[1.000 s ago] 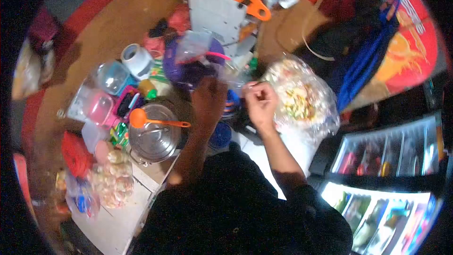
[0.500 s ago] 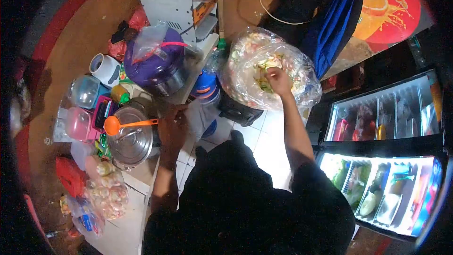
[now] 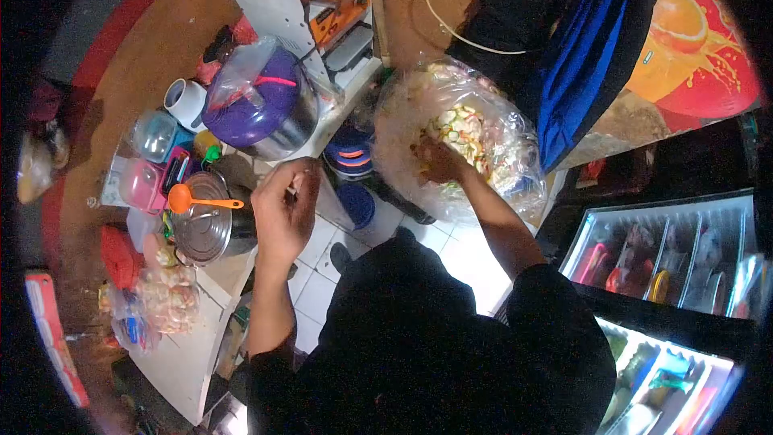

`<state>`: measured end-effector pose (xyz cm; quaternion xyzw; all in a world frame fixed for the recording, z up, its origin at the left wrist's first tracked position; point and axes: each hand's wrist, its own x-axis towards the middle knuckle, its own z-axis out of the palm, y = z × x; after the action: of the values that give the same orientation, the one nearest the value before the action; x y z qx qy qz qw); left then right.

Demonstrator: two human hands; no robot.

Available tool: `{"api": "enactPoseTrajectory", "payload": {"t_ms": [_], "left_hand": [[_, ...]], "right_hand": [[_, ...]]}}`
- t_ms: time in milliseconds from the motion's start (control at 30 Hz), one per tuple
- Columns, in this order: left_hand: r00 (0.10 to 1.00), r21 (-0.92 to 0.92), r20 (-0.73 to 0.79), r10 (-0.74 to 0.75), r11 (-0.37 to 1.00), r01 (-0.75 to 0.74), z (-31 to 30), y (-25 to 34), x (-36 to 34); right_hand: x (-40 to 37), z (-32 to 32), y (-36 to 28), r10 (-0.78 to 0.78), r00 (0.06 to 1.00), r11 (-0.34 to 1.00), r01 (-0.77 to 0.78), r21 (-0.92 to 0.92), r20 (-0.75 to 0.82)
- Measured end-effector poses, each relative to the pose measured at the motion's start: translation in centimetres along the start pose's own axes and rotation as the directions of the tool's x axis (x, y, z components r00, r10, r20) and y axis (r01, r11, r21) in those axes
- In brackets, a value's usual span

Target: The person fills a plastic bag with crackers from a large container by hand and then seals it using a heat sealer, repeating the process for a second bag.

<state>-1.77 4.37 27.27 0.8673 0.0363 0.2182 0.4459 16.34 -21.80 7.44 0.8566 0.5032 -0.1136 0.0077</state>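
Right of the pot [image 3: 302, 117], the right hand [image 3: 441, 163] reaches into the bag [image 3: 398, 101] of chopped food [image 3: 469, 130], apparently gathering, which calls next for a secure pinch, its grip impossible to tell, while the left hand [image 3: 283, 213], fingers loosely apart, hangs nearside of the pot.

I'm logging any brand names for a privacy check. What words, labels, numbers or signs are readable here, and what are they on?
None can be read with certainty.
Printed sheet with the orange: one small pale mark, too small to read.
Red strip: any print is too blurred.
Blue pack in a bag: too small and blurred.
Clear bag of food: no lettering that I can make out.
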Motion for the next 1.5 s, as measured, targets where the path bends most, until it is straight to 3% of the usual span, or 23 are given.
{"api": "enactPoseTrajectory", "payload": {"t_ms": [33,100,133,233,433,567,633,667,733,767,800,833,900,967,1067,1133,1200,1267,1300,1367,1433,1467,1500], "left_hand": [[1.0,0.01,-0.004,0.003,1.0,-0.003,0.7,0.7,0.7],[0.991,-0.019,-0.044,0.125,0.992,-0.126,2.1,3.4,1.8],[0.993,0.038,0.001,0.119,0.992,-0.119,2.5,5.3,2.4],[0.957,-0.04,-0.058,0.283,0.957,-0.286,6.1,6.8,4.2],[0.969,-0.12,-0.09,0.231,0.963,-0.241,12.1,8.0,6.3],[0.986,-0.122,-0.047,0.157,0.979,-0.162,15.2,7.3,6.9],[0.952,-0.115,-0.011,0.304,0.946,-0.304,17.3,5.0,7.3],[0.963,-0.109,0.009,0.27,0.957,-0.268,18.6,3.6,7.4],[0.974,-0.083,0.054,0.222,0.973,-0.217,20.5,2.2,7.5],[0.98,-0.044,0.106,0.166,0.986,-0.162,21.5,1.4,7.5],[0.958,-0.014,0.092,0.271,0.963,-0.271,22.5,0.3,7.7],[0.959,-0.023,0.09,0.267,0.964,-0.266,23.1,0.1,7.7],[0.939,0.075,0.228,0.256,0.957,-0.28,24.4,0.3,7.8],[0.919,0.058,0.252,0.305,0.943,-0.328,25.2,0.5,7.8],[0.912,0.029,0.29,0.291,0.95,-0.312,25.5,1.1,7.6],[0.911,-0.149,0.28,0.302,0.951,-0.269,25.5,1.2,7.6],[0.902,-0.16,0.285,0.324,0.944,-0.288,25.8,0.6,7.7],[0.893,-0.17,0.291,0.342,0.938,-0.304,26.1,0.1,7.5],[0.901,-0.179,0.298,0.317,0.945,-0.273,25.9,0.3,7.3],[0.91,-0.189,0.298,0.288,0.952,-0.24,25.3,0.6,7.2],[0.886,-0.189,0.423,0.19,0.975,-0.119,24.8,0.7,7.2],[0.889,-0.189,0.419,0.187,0.975,-0.116,24.9,0.3,7.2],[0.873,-0.169,0.394,0.287,0.956,-0.238,25.1,0.1,7.2]], "right_hand": [[0.1,0.6,0.4,-0.007,1.0,1.0,0.007,0.002,-0.009],[-0.4,1.9,0.5,-0.046,0.988,0.965,0.082,0.247,-0.149],[-1.2,1.5,-1.2,0.078,0.935,0.995,-0.053,0.082,-0.346],[-0.2,5.3,0.0,0.104,0.944,0.967,-0.021,0.256,-0.314],[-2.6,3.7,2.9,0.331,0.861,0.742,0.016,0.67,-0.387],[-6.9,-0.2,3.0,0.472,0.823,0.612,-0.048,0.789,-0.316],[-9.8,-3.7,1.9,0.51,0.826,0.585,-0.127,0.801,-0.241],[-11.0,-5.4,1.3,0.514,0.823,0.59,-0.135,0.796,-0.241],[-13.2,-8.0,-0.1,0.769,0.604,0.283,-0.026,0.959,-0.211],[-14.3,-6.0,1.6,0.756,0.59,0.329,0.031,0.944,-0.283],[-15.2,-7.2,1.3,0.746,0.593,0.263,0.154,0.952,-0.302],[-16.0,-9.0,0.7,0.738,0.593,0.19,0.275,0.943,-0.322],[-16.3,-12.0,-0.7,0.694,0.595,0.288,0.287,0.914,-0.406],[-16.0,-12.8,-1.2,0.64,0.595,0.385,0.3,0.873,-0.487],[-15.4,-12.7,-0.8,0.544,0.612,0.715,0.02,0.698,-0.574],[-15.4,-12.7,-0.8,0.548,0.635,0.728,-0.041,0.685,-0.544],[-15.1,-13.0,-1.0,0.545,0.661,0.741,-0.093,0.666,-0.515],[-15.1,-13.7,-1.5,0.642,0.711,0.5,-0.103,0.86,-0.288],[-14.9,-13.6,-1.2,0.635,0.716,0.506,-0.103,0.857,-0.289],[-14.9,-13.3,-0.5,0.565,0.735,0.685,-0.163,0.71,-0.375],[-14.7,-14.0,-0.8,0.568,0.743,0.684,-0.188,0.705,-0.354],[-14.6,-14.3,-1.0,0.579,0.745,0.679,-0.215,0.702,-0.331],[-14.5,-14.5,-0.9,0.575,0.748,0.681,-0.213,0.7,-0.331]]}}
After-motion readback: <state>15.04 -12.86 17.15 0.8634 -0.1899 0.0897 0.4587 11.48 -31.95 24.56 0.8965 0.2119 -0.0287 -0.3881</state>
